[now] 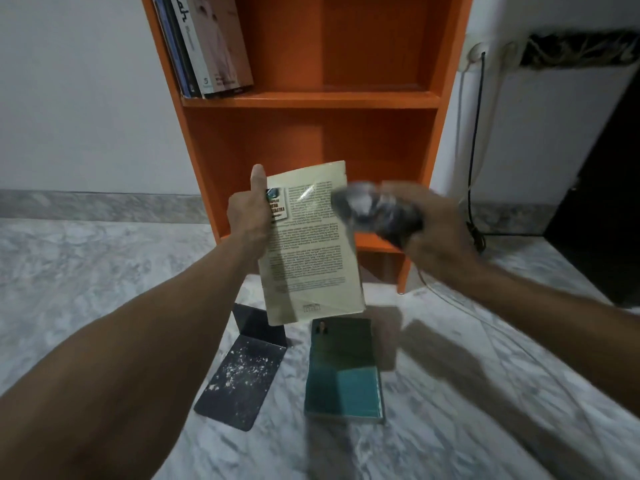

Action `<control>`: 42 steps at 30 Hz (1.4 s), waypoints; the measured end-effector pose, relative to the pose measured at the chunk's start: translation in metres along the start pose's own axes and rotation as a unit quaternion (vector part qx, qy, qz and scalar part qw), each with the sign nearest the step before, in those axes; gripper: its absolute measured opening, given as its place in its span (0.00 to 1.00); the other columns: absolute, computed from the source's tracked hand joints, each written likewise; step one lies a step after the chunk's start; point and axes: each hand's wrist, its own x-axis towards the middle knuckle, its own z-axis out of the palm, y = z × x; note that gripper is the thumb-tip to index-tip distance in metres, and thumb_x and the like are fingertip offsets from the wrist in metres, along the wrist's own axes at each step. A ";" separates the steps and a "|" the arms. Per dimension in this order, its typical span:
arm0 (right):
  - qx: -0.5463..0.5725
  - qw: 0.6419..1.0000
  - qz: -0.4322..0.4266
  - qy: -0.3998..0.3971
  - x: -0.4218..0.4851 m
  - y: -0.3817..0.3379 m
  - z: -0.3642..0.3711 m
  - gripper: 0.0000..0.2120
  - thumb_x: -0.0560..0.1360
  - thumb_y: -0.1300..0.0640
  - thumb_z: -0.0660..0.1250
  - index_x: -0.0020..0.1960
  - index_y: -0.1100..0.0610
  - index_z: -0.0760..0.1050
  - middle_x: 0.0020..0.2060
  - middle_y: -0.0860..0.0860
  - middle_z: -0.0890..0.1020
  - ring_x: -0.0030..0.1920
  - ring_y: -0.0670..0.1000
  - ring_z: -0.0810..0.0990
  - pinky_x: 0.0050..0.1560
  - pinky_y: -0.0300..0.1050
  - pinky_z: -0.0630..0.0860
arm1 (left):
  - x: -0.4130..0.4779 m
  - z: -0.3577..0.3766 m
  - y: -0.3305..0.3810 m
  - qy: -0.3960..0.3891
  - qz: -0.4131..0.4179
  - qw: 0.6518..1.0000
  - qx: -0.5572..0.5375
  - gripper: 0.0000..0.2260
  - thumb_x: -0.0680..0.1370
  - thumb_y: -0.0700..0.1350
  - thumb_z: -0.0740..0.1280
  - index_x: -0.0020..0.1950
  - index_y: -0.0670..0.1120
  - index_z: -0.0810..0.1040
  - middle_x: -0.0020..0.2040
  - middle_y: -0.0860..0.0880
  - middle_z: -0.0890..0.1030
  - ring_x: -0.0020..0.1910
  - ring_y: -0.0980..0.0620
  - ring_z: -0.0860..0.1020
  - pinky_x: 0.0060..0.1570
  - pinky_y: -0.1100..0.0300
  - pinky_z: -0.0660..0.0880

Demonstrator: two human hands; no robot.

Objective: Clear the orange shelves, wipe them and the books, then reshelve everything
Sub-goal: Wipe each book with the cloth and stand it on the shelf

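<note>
Marble floor point(104, 289) is stretching under me, orange shelves point(311, 100) ahead with a few books point(214, 46) leaning upper left. My left hand point(247, 216) is gripping a cream paperback point(311, 244) by its edge, thumb up. My right hand point(440, 237) is clutching a dark cloth point(377, 211), blurry, at its top corner. Teal book point(344, 372) and black bookend point(242, 368) are lying below.

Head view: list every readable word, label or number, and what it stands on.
"lah": white letters on a dark book spine, upper shelf; rest cut off.
White spine beside it: small print unreadable.
Cream book back cover: paragraphs, inset title, bottom box too blurred to read.
Teal book on floor: no legible text.
</note>
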 end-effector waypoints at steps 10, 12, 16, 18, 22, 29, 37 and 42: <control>0.035 0.964 -0.046 -0.258 -0.104 0.007 0.003 0.30 0.65 0.69 0.62 0.63 0.49 0.78 0.68 0.45 0.73 0.66 0.36 0.66 0.68 0.48 0.70 | 0.016 -0.022 0.005 -0.002 -0.051 0.991 -0.121 0.29 0.75 0.71 0.58 0.43 0.46 0.82 0.41 0.47 0.86 0.42 0.46 0.86 0.51 0.48 0.81; 0.031 0.960 -0.011 -0.279 -0.117 0.010 -0.008 0.23 0.65 0.64 0.66 0.57 0.48 0.81 0.62 0.47 0.79 0.62 0.35 0.74 0.58 0.47 0.78 | 0.016 -0.028 0.005 0.002 -0.048 0.993 -0.108 0.28 0.76 0.70 0.57 0.42 0.47 0.81 0.39 0.48 0.86 0.42 0.46 0.86 0.50 0.50 0.82; 0.044 0.992 0.092 -0.068 -0.013 0.002 -0.020 0.24 0.69 0.64 0.67 0.64 0.58 0.77 0.59 0.55 0.80 0.59 0.52 0.79 0.55 0.51 0.79 | 0.008 -0.022 0.003 -0.038 -0.055 0.989 -0.133 0.28 0.77 0.69 0.57 0.41 0.46 0.81 0.40 0.46 0.85 0.44 0.44 0.86 0.51 0.47 0.81; 0.086 0.994 0.060 -0.011 0.047 -0.018 -0.020 0.25 0.72 0.66 0.69 0.68 0.58 0.73 0.62 0.55 0.78 0.57 0.48 0.78 0.51 0.44 0.81 | 0.005 -0.014 0.003 -0.064 -0.054 0.986 -0.145 0.28 0.77 0.69 0.56 0.40 0.46 0.80 0.39 0.46 0.85 0.44 0.43 0.86 0.50 0.49 0.81; 0.049 0.991 -0.063 -0.108 0.024 -0.048 0.004 0.21 0.73 0.66 0.58 0.63 0.56 0.78 0.73 0.56 0.66 0.60 0.43 0.73 0.53 0.38 0.79 | 0.005 -0.013 0.009 -0.042 -0.049 0.981 -0.180 0.29 0.77 0.69 0.57 0.41 0.46 0.82 0.37 0.47 0.84 0.43 0.43 0.85 0.45 0.52 0.81; 0.067 0.970 0.061 -0.225 -0.114 0.004 -0.018 0.30 0.67 0.72 0.70 0.53 0.38 0.80 0.55 0.50 0.82 0.51 0.44 0.82 0.55 0.34 0.75 | 0.010 -0.041 0.010 0.006 -0.074 0.967 -0.243 0.26 0.77 0.68 0.57 0.43 0.48 0.80 0.44 0.46 0.84 0.48 0.42 0.85 0.52 0.41 0.80; 0.264 0.914 0.268 -0.153 -0.006 -0.063 0.016 0.29 0.66 0.53 0.79 0.64 0.49 0.72 0.54 0.44 0.83 0.52 0.43 0.82 0.52 0.44 0.81 | 0.000 -0.005 0.019 -0.032 -0.075 0.964 -0.253 0.27 0.78 0.67 0.57 0.36 0.48 0.79 0.33 0.50 0.82 0.38 0.47 0.85 0.42 0.53 0.83; 0.223 0.934 0.265 -0.084 -0.012 -0.053 0.039 0.19 0.66 0.59 0.77 0.56 0.52 0.80 0.49 0.46 0.85 0.49 0.45 0.84 0.49 0.46 0.82 | -0.002 0.017 0.037 -0.064 -0.041 0.981 -0.176 0.26 0.83 0.62 0.51 0.37 0.47 0.77 0.29 0.51 0.81 0.31 0.53 0.82 0.39 0.57 0.81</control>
